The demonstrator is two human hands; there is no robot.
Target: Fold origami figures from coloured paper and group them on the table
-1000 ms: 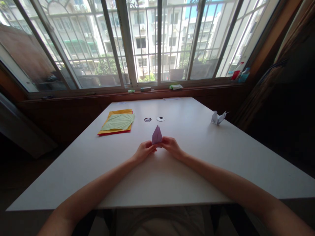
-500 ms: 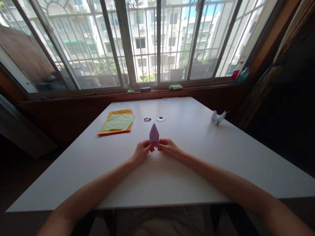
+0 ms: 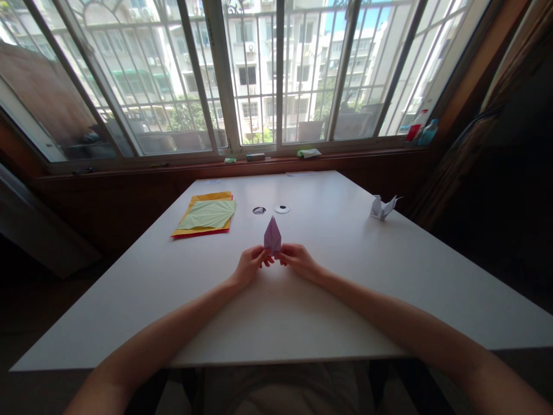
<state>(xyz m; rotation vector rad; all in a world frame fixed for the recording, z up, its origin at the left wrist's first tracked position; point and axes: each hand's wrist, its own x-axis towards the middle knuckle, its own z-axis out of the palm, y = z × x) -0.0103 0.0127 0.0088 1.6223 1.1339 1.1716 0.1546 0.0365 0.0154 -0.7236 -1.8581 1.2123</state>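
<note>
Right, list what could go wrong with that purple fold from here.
1. The purple paper piece is pinched only at its base by the left hand and right hand; a hard squeeze could crumple the upright point.
2. It is held above the white table, not pressed flat, so new creases may come out uneven.
3. A wide right-arm sweep might knock the white paper crane.

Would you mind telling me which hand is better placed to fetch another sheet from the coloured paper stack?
Left, probably. The coloured paper stack lies on the table to the left of both hands, nearer the left hand. The right hand would have to cross the purple folded paper that both pinch.
</note>
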